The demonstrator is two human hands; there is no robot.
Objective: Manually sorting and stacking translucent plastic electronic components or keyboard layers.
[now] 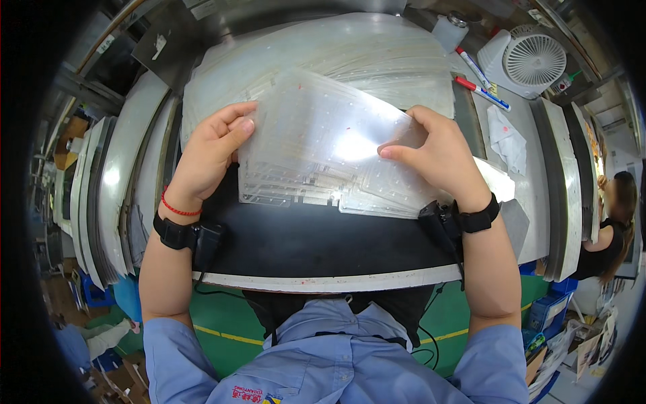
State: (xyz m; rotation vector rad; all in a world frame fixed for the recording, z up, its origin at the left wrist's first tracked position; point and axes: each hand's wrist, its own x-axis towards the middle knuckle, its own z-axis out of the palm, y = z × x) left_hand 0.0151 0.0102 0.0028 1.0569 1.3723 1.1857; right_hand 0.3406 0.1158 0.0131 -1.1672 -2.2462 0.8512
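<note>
A translucent plastic sheet (316, 121) is held tilted in front of me, with glare on its surface and a few small red marks. My left hand (219, 138) is closed on its left edge, thumb and fingers pinching it. My right hand (437, 148) grips its right side, thumb on the upper face and fingers behind the edge. Beneath it lie several similar clear sheets (269, 192), overlapping and fanned out, some with printed line patterns. They rest on a black mat (323, 246). How many sheets are between my fingers is hard to make out.
A large pile of clear sheets (316, 47) covers the back of the bench. At the right are a white fan (535, 57), a red-capped marker (481, 92), a bottle (449, 32) and a crumpled white cloth (506, 141). Stacked boards (118, 178) stand at the left; a person (609, 229) is at far right.
</note>
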